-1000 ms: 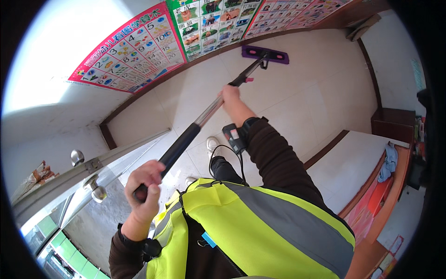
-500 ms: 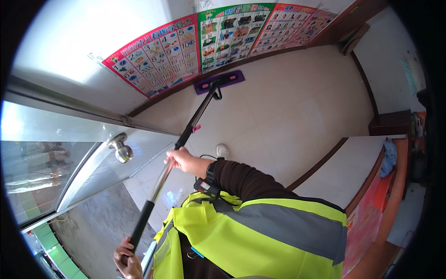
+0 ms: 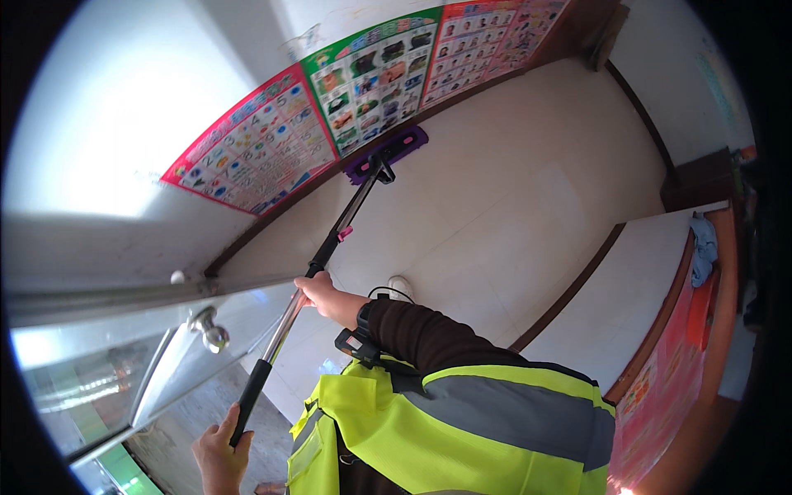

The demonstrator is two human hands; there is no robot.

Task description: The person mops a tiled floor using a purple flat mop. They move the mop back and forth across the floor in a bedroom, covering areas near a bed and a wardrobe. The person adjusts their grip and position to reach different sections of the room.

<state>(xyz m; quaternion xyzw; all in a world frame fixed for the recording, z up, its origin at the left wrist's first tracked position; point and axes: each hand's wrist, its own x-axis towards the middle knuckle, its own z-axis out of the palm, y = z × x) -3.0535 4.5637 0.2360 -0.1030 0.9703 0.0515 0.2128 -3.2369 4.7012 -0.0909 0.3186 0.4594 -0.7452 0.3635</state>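
A flat mop (image 3: 280, 332) slants across the view, its pole running from the lower left up to a purple mop head (image 3: 407, 146). That head lies on the pale tiled floor, along the dark skirting under the wall charts. My right hand (image 3: 320, 295) is closed around the silver part of the pole, just below a black sleeve. At the black grip on the pole's lower end, my left hand (image 3: 221, 452) holds on, thumb against its side; some fingers are hidden. A pink clip (image 3: 345, 234) sits higher on the pole.
To the left stands a glazed door (image 3: 99, 363) with a round metal knob (image 3: 211, 332). Colourful charts (image 3: 371, 82) hang on the far wall. A white panel with brown edging (image 3: 594, 285) is at right, a blue cloth (image 3: 704, 247) over its end. My shoe (image 3: 401, 287) shows below.
The view has turned and shifted somewhat. The mop head is angled more steeply against the skirting. My left hand shows more of its back, and both hands remain on the pole.
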